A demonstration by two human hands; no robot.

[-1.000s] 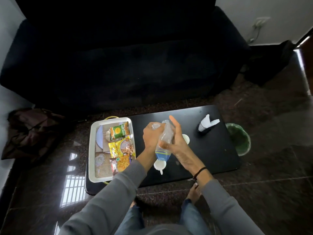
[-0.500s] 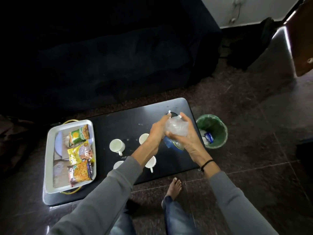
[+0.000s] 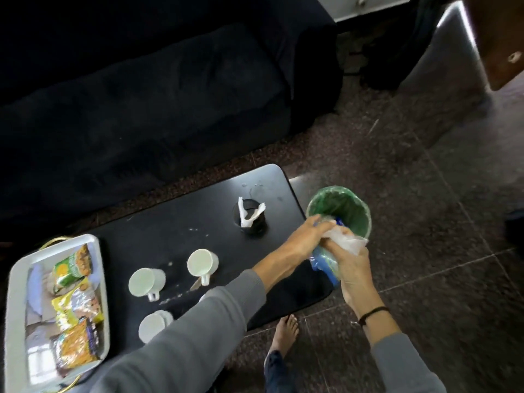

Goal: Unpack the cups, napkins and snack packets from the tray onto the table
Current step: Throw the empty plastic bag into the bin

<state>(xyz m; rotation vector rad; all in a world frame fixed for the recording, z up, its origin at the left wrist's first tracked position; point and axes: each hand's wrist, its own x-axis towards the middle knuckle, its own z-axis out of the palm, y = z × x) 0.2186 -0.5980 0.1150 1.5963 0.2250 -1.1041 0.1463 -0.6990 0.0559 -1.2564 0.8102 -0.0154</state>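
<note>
Here both hands are off the job proper: the left hand (image 3: 304,239) and right hand (image 3: 351,268) grip a crushed bottle (image 3: 344,241) together at the near rim of the bin (image 3: 357,219), just right of the desk (image 3: 198,222). The bottle sits over the rim, not the middle, so a loose drop could send it onto the floor. The bigger risk is the left sleeve, which lies low across the near cups; a quick swing back toward the tray (image 3: 17,307) could tip one.

Three white cups (image 3: 146,280) show on the desk, on their sides with handles toward the near edge. The three packets (image 3: 76,307) lie in a row in the tray at far left, glossy and crinkled, green, yellow and orange. Pale material under them may be napkins; I cannot tell. One napkin (image 3: 248,214) stands in a black holder (image 3: 253,225) on the far side.
</note>
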